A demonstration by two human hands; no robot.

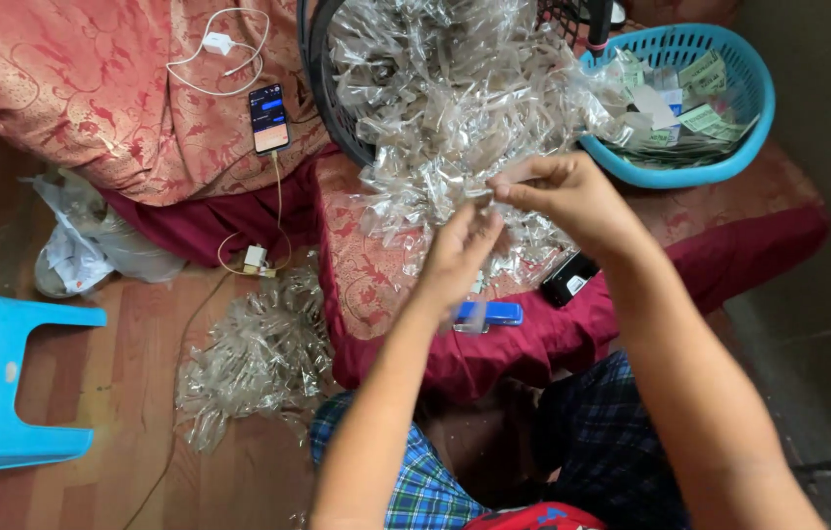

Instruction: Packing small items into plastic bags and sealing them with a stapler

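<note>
1. Plastic wrapper heap [445,108] spills from the dark basket [322,88] onto the mattress [376,285], centre back.
2. Round basket [729,167] with paper slips [695,108] sits right of the heap.
3. Both hands, left hand [455,260] and right hand [563,196], meet at the heap's front edge.
4. Small box [489,314] and black device [570,279] lie on the mattress just below the hands.
5. Phone [268,118] and charger [218,43] lie on the bedding, left back.
6. Second wrapper pile [259,358] is on the floor, left of the mattress; stool [3,383] is far left.

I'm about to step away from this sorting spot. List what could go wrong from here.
The clear wrapper pile spills over the cushion edge; more may slide to the floor heap. The blue lighter lies near the flimsy plastic, below both hands. The charging cable dangles where it could snag.
</note>
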